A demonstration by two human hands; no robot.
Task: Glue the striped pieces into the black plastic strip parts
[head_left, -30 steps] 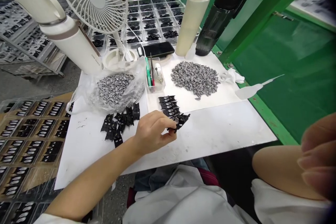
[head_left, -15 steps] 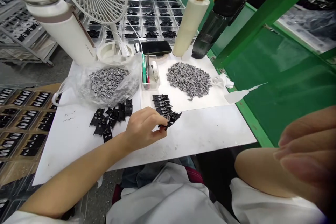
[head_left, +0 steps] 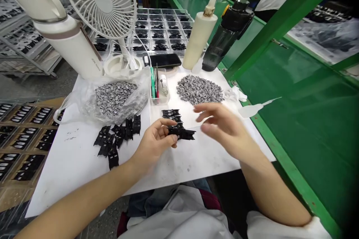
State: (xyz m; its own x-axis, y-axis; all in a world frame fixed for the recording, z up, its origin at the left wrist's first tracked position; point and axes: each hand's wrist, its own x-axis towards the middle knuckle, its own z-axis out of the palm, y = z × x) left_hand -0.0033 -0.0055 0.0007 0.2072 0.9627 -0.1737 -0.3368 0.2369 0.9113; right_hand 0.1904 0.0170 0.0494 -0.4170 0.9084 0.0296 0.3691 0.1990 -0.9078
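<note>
My left hand (head_left: 153, 145) grips a black plastic part (head_left: 181, 133) between thumb and fingers, just above the white work board (head_left: 73, 179). My right hand (head_left: 221, 127) hovers to the right of that part, fingers apart and holding nothing. Just beyond the held part lies a short row of similar black parts (head_left: 171, 116), partly hidden behind it. More black parts (head_left: 117, 134) lie in a loose group left of my left hand. Small grey-and-white pieces form a heap (head_left: 199, 89) on a white sheet, and more fill a clear plastic bag (head_left: 114, 99).
A clear cup of tools (head_left: 158, 89), a phone (head_left: 165, 60), a white fan (head_left: 98, 3), a flask (head_left: 61, 39) and bottles (head_left: 199, 35) stand along the board's far side. A tray of black parts (head_left: 159, 33) lies behind them. Green bench framing (head_left: 291, 168) runs along the right.
My right hand has come in from the right edge to hover over the board near the held part. My left hand keeps its grip, and the view has shifted slightly.
</note>
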